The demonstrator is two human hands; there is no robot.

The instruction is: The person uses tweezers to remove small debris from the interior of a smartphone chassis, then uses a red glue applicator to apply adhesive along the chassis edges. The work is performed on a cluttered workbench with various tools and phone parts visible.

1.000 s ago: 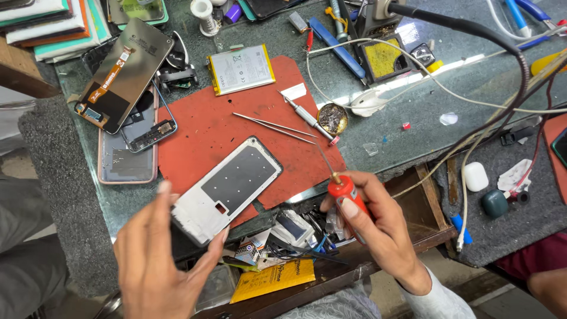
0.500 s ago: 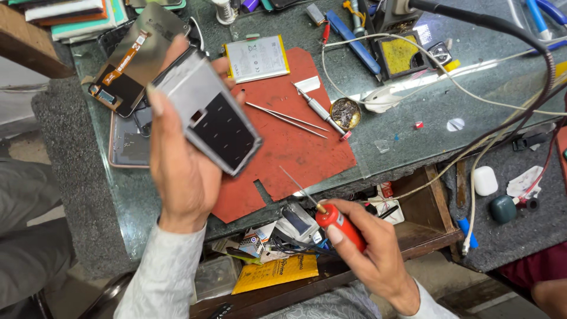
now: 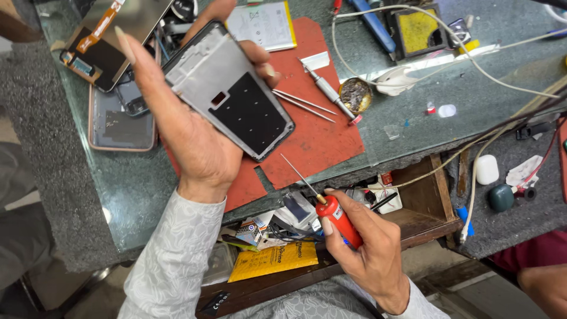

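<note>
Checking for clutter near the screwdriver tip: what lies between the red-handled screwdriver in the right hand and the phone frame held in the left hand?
In the head view, only the red rubber mat and glass table edge lie beneath that gap.

I see a flat yellow packet (image 3: 273, 260) in the open drawer (image 3: 425, 218), and a dark phone screen (image 3: 112, 41) far above it.

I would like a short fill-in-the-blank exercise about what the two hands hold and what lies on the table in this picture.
1. The left hand holds up a phone frame above the ____ mat.
2. The right hand grips a screwdriver with a ____ handle.
3. The tweezers lie on the ____.
4. Below the table edge, a wooden ____ stands open.

Missing words: red; red; mat; drawer
</note>
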